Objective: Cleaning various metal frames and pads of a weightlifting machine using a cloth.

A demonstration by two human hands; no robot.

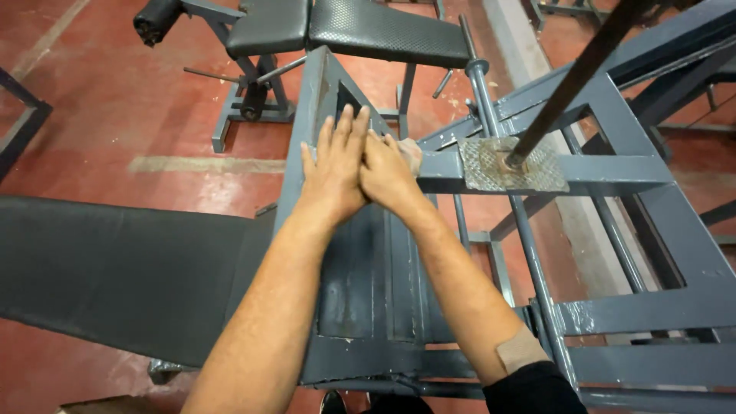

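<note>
My left hand [331,170] lies flat with fingers spread on the sloping grey-blue metal panel [360,284] of a gym machine, near its upper end. My right hand [386,175] sits right beside it, touching it, and presses a small pale cloth [411,152] against the frame where a cross bar meets the panel. Only an edge of the cloth shows past the fingers. A tan patch [521,349] is on my right forearm near a black sleeve.
A black padded seat [115,272] spreads at the lower left. A worn tread plate [512,165] holds a dark slanted bar [575,77]. Grey frame rails [644,310] fill the right. A black padded bench [337,31] stands behind on the red floor [115,100].
</note>
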